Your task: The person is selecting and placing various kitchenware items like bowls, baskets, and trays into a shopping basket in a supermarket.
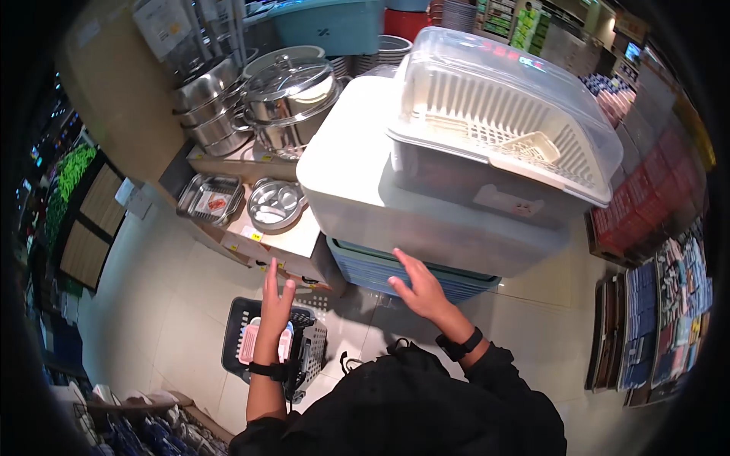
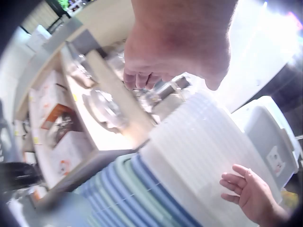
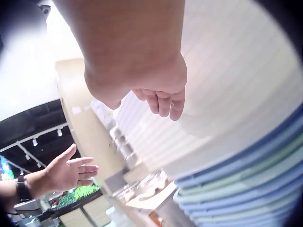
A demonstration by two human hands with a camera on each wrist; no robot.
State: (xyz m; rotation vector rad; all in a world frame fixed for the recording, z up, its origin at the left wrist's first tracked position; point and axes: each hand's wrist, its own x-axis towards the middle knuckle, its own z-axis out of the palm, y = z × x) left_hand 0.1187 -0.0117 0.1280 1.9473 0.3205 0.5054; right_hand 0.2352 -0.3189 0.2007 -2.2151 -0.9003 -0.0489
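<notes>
My left hand (image 1: pixel 277 305) is raised with straight fingers above a dark shopping basket (image 1: pixel 237 334) that stands on the floor and holds pink and white items. To its right, my right hand (image 1: pixel 420 289) is held out with spread fingers and grips nothing. It overlaps the stack of white plastic lids or tubs (image 1: pixel 357 216) and the blue and green stacked ones (image 1: pixel 357 266) under them. Both wrist views show the palms facing inward, apart from each other. On top of the white stack sits a grey dish rack box (image 1: pixel 471 186) with a clear domed cover (image 1: pixel 532 72).
A low wooden shelf (image 1: pixel 296 242) at left carries steel pots (image 1: pixel 285 99), a divided steel tray (image 1: pixel 274 209) and rectangular steel pans (image 1: pixel 211 199). Folded textiles (image 1: pixel 658 311) are stacked at far right. A teal bin (image 1: pixel 327 30) stands behind. Tiled floor (image 1: pixel 171 304) lies around the basket.
</notes>
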